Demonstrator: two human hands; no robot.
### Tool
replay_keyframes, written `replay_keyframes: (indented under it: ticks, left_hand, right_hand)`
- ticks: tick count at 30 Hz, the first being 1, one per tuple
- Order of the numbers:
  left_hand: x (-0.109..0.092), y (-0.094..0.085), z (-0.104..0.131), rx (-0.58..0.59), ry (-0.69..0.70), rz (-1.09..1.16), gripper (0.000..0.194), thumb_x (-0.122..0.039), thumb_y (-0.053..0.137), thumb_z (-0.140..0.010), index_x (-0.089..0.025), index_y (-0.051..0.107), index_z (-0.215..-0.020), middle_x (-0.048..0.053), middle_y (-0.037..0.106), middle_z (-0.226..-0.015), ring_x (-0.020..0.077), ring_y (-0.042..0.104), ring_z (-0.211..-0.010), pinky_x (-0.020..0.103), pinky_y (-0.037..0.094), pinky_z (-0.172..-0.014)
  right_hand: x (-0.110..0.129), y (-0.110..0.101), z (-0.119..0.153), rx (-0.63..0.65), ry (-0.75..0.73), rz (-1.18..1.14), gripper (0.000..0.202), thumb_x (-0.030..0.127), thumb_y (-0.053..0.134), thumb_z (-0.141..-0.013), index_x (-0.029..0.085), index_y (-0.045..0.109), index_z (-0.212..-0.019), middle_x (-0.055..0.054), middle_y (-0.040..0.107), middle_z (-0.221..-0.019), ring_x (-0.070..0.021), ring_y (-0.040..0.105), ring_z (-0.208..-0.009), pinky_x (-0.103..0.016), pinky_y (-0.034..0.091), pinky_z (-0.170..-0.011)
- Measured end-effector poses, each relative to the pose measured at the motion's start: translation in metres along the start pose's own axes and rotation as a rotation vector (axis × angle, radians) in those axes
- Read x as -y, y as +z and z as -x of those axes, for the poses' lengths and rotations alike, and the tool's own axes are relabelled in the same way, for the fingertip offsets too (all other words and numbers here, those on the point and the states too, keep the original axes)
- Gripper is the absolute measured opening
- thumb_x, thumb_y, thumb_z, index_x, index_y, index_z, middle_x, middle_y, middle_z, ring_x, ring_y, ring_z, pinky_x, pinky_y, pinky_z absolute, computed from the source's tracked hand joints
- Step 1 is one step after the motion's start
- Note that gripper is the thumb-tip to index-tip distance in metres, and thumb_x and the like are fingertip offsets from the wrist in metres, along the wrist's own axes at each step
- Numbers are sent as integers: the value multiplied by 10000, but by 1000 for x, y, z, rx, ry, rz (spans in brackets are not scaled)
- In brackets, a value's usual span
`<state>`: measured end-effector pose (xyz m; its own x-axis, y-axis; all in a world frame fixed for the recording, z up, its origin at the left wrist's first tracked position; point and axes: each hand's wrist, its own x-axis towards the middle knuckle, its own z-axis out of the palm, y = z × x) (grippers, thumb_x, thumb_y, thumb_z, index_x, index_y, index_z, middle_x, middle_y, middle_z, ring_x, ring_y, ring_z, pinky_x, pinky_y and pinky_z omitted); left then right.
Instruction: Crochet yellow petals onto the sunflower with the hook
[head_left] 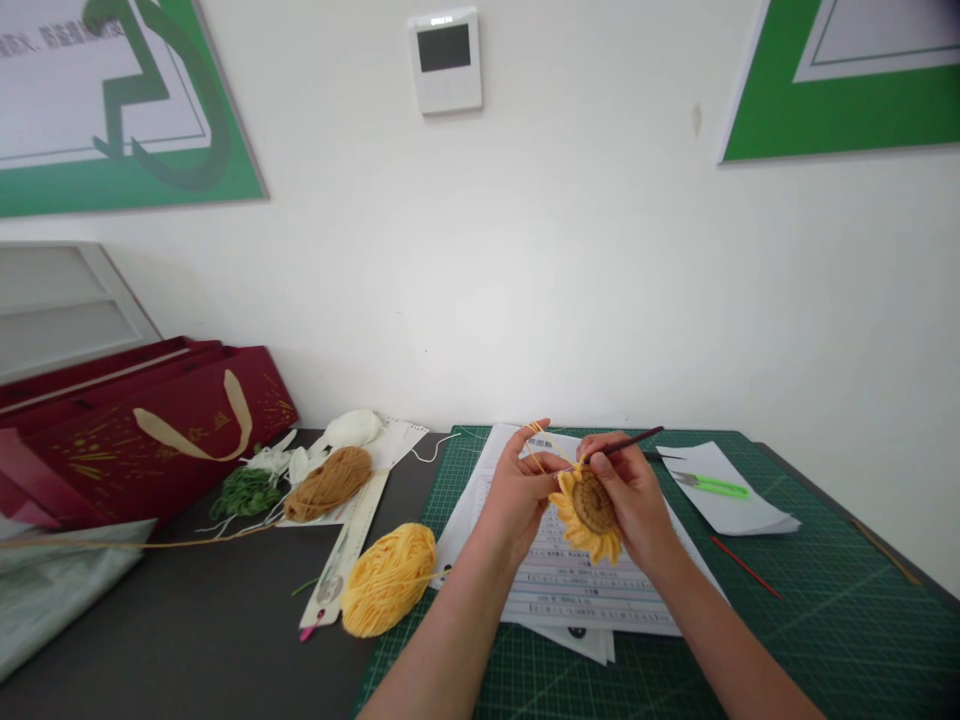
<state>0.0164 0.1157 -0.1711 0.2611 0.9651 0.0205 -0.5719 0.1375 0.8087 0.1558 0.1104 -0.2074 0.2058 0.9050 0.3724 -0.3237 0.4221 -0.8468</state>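
Between my hands is a crocheted sunflower point(594, 503) with a brown centre and yellow petals along part of its edge. My left hand point(523, 482) pinches the flower's upper left edge, with yellow yarn looped over its raised index finger. In my right hand point(628, 490) is a dark crochet hook point(634, 440), its shaft pointing up to the right and its tip at the flower's top edge. The fingers of that hand also rest against the flower's right side. A yellow yarn ball point(388, 580) lies to the left, a strand running from it toward my hands.
Printed sheets point(592, 600) lie under my hands on a green cutting mat point(825, 640). Green snips point(716, 487) rest on white paper at right, near a red stick point(745, 567). Brown yarn point(330, 483), green yarn point(246, 492), a ruler point(346, 555) and a red bag point(150, 430) are left.
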Motion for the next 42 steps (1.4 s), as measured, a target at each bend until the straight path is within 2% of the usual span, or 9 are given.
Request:
replay_keyframes:
  ticks: [9, 16, 20, 23, 27, 31, 36, 39, 42]
  left_hand:
    - [1, -2, -2, 41, -18, -41, 962, -64, 850, -499, -165, 444, -1365, -39, 695, -633, 115, 569, -547, 235, 367, -597]
    - [1, -4, -2, 91, -46, -59, 820, -22, 787, -524, -178, 527, -1287, -54, 666, -621, 103, 544, -540, 228, 354, -581]
    - [-2, -3, -1, 104, -23, -54, 837, -5, 781, -527, -198, 541, -1305, -36, 695, -701, 115, 580, -595, 239, 387, -611]
    - [-4, -3, -1, 64, -4, -31, 806, -103, 792, -615, -216, 494, -1355, -12, 718, -811, 139, 629, -683, 252, 420, -646]
    - [-3, 1, 0, 45, 15, -35, 706, -340, 798, -750, -179, 480, -1360, 18, 708, -807, 164, 641, -703, 290, 459, -673]
    - [4, 1, 0, 17, 101, -86, 977, -166, 948, -545, -217, 463, -1392, -55, 669, -719, 127, 599, -652, 256, 439, -671]
    - [8, -7, -8, -47, 173, -92, 832, -213, 933, -578, -203, 523, -1301, -72, 640, -694, 98, 578, -631, 249, 443, -701]
    - [4, -11, -9, -24, 196, -118, 841, -214, 920, -592, -205, 511, -1326, -65, 644, -694, 111, 583, -640, 260, 452, -701]
    - [2, -9, -8, 7, 215, -164, 854, -202, 908, -602, -210, 502, -1354, -61, 641, -702, 122, 582, -647, 263, 449, -680]
  right_hand:
    - [0, -2, -3, 6, 5, -18, 280, 469, 803, -778, 244, 647, -833, 4, 659, -809, -148, 594, -724, -254, 487, -650]
    - [1, -2, -4, -18, -18, 20, 298, 489, 798, -773, 238, 649, -833, 3, 661, -795, -143, 589, -695, -250, 479, -618]
    - [4, -4, -5, -16, -45, 101, 278, 463, 803, -778, 227, 667, -838, -8, 664, -800, -153, 592, -706, -260, 474, -624]
    - [6, -4, -5, -40, -82, 161, 275, 453, 812, -775, 231, 667, -847, -1, 652, -792, -155, 588, -709, -264, 468, -636]
    - [6, -4, -4, -59, -105, 210, 270, 459, 806, -784, 238, 658, -834, 9, 631, -777, -158, 578, -722, -271, 465, -668]
    - [5, -5, -5, 20, -27, 213, 337, 529, 818, -743, 231, 677, -813, -4, 646, -768, -176, 597, -731, -293, 482, -686]
    - [7, -9, -6, 148, 171, 158, 455, 672, 630, -842, 228, 693, -914, -46, 707, -835, -198, 648, -740, -329, 527, -678]
    - [11, -9, -6, 214, 241, 151, 397, 582, 766, -767, 211, 706, -893, -55, 726, -858, -209, 666, -773, -340, 542, -710]
    - [10, -6, -6, 190, 203, 160, 359, 534, 811, -733, 221, 700, -868, -34, 712, -855, -205, 650, -808, -333, 525, -751]
